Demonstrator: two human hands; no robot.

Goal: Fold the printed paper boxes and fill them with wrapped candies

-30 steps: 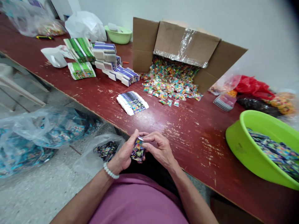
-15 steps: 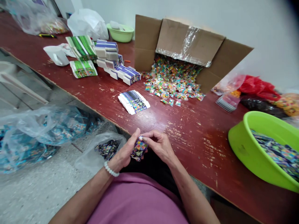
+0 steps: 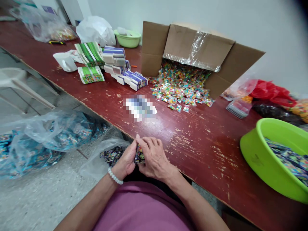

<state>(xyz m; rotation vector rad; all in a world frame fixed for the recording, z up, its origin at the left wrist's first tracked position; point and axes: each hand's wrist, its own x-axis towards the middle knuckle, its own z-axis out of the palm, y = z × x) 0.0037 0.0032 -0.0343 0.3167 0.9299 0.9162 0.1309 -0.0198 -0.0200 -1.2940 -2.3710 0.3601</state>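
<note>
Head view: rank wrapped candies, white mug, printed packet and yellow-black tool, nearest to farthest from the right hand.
From the right hand:
1. Printed packet, between it and the left hand.
2. Wrapped candies, ahead, spilling from the cardboard box.
3. White mug, far left.
4. Yellow-black tool, beyond the mug.

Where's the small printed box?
Head view, lower half, just left of centre: printed box held between left hand and right hand, beside the near edge of the red table.
</note>
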